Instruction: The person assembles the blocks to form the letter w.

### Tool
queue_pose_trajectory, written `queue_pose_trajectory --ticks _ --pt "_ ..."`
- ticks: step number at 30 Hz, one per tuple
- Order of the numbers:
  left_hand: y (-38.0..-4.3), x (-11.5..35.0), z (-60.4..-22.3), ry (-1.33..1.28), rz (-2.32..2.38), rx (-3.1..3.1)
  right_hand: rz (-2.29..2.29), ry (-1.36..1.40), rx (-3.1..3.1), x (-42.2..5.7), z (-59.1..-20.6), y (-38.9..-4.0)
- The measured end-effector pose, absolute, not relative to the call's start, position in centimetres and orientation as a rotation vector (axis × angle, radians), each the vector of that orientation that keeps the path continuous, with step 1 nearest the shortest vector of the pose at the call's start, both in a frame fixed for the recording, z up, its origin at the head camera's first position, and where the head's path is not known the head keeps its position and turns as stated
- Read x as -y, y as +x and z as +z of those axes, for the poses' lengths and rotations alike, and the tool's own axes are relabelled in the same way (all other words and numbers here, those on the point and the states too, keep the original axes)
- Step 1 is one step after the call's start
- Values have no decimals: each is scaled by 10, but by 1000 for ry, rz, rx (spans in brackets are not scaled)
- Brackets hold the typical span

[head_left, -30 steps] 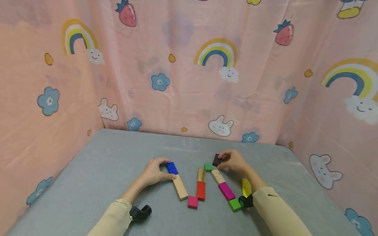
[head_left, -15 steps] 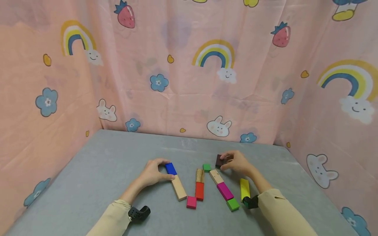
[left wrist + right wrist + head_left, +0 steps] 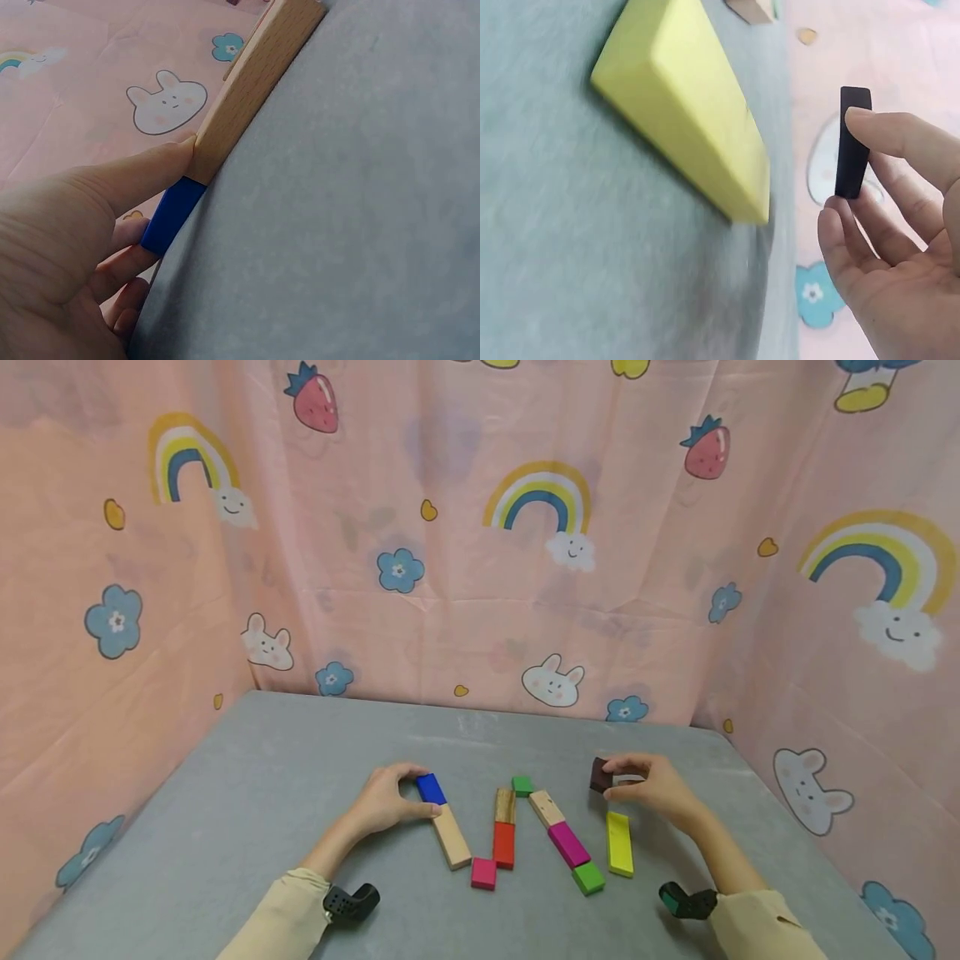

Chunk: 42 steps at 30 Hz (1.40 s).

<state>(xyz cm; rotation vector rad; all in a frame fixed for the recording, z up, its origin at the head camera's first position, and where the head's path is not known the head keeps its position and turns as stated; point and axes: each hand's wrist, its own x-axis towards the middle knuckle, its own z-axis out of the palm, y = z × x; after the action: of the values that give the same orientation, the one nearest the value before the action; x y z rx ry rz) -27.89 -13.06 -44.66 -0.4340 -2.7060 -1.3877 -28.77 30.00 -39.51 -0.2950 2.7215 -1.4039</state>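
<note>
In the head view my left hand (image 3: 386, 800) rests at the left end of a zigzag of blocks. Its fingers sit at the far end of the blue block (image 3: 431, 788), and its thumb is where blue meets a plain wooden block (image 3: 452, 839). The left wrist view shows the thumb (image 3: 161, 169) against the wood and fingers behind the blue block. My right hand (image 3: 656, 789) pinches a dark brown block (image 3: 600, 775) between thumb and fingertips. A yellow block (image 3: 619, 845) lies just nearer than that hand; in the right wrist view the brown block (image 3: 853, 142) appears raised beyond it.
The zigzag continues with a pink block (image 3: 483, 874), a red block (image 3: 504, 846), a streaked wooden block (image 3: 506, 806), a small green block (image 3: 522, 786), a pale wooden block (image 3: 547, 808), a magenta block (image 3: 569, 845) and another green block (image 3: 588, 878). A patterned curtain (image 3: 465, 627) hangs behind the grey table (image 3: 360, 718).
My right hand has carried the dark brown block rightward, away from the small green block, to beyond the yellow block. The left hand has kept its place at the blue block.
</note>
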Motion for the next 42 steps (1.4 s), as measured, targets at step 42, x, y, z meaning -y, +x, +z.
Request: queue_pose_trajectory --ticks 42 --pt "-278 131 -447 -436 -1429 2686 -1393 -126 -2680 -328 -426 -280"
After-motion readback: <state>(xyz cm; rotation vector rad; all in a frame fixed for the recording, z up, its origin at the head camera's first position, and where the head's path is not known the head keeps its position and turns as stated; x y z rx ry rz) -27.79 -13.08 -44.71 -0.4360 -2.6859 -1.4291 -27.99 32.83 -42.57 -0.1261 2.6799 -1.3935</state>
